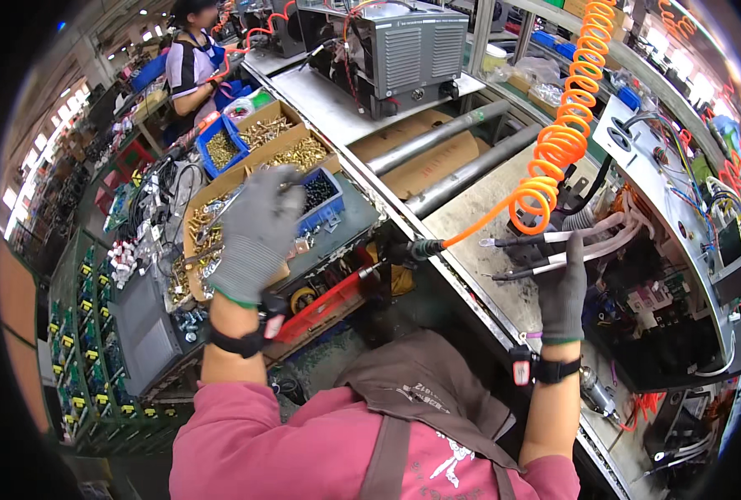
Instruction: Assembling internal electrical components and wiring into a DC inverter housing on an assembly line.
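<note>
My left hand (262, 225), in a grey glove, is over the parts boxes at the left, next to a blue bin (320, 200) of dark screws. Its fingers look curled together and slightly blurred; what they hold, if anything, I cannot make out. My right hand (563, 292), also gloved, grips thick white cables (608, 242) with black sleeves and metal ends. The cables run out of an open machine housing (662, 308) with wiring inside. Their ends lie over the bench top, pointing left.
Cardboard trays (299, 152) hold brass-coloured screws, beside another blue bin (222, 146). An orange coiled hose (563, 133) hangs down to a dark tool (412, 252) at the bench edge. A grey machine (416, 54) stands ahead near metal rollers (441, 137). Another person (191, 62) works at far left.
</note>
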### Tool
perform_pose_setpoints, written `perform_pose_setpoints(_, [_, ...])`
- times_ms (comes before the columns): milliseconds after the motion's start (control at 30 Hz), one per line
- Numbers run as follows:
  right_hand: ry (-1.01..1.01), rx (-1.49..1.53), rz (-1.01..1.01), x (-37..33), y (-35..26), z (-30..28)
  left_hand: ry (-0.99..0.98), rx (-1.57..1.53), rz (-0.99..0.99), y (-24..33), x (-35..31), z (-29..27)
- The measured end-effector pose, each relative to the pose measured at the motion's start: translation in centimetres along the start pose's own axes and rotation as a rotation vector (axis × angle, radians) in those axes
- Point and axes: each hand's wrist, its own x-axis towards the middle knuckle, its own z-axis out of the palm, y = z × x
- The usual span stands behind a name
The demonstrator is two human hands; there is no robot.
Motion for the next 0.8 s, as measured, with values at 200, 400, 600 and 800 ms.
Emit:
perform_pose_setpoints(200, [0.112, -0.084, 0.000, 0.5, -0.2, -0.6, -0.337, 0.433, -0.108, -12.4, 0.3, -2.4])
perform_pose_setpoints(400, [0.188, -0.294, 0.038, -4.1, -0.1, -0.8, -0.102, -0.333, -0.039, -0.5, 0.5, -1.7])
perform_pose_setpoints(600, [0.260, -0.707, -0.066, -6.1, -1.2, -2.3, -0.579, -0.898, 0.653, 15.8, -1.1, 6.7])
perform_pose_setpoints(800, [0.154, 0.070, 0.180, -10.2, -5.9, -1.5, -0.370, -0.482, 0.388, 18.7, -2.2, 17.0])
